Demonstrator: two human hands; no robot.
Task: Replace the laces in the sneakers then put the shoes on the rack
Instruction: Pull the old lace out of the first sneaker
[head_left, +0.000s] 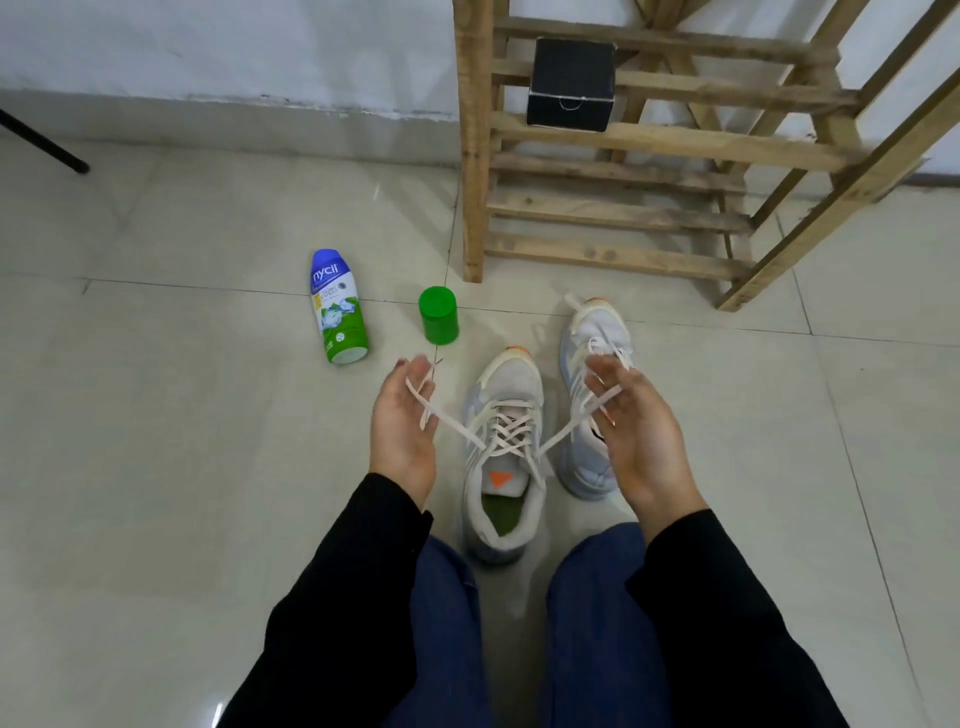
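Head view: on the floor between the knees stands the near sneaker (501, 387). The left hand (402, 421) and right hand (636, 423) each hold one end of its lace (457, 427), fingers curled round it, drawing it taut sideways. The second sneaker (597, 325) lies behind the right hand, near the rack (475, 156).

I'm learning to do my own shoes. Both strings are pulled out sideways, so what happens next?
Probably cross the two lace ends over the near sneaker and start the knot. It looks laced to the top eyelets, the left hand holds one end and the right hand the other.
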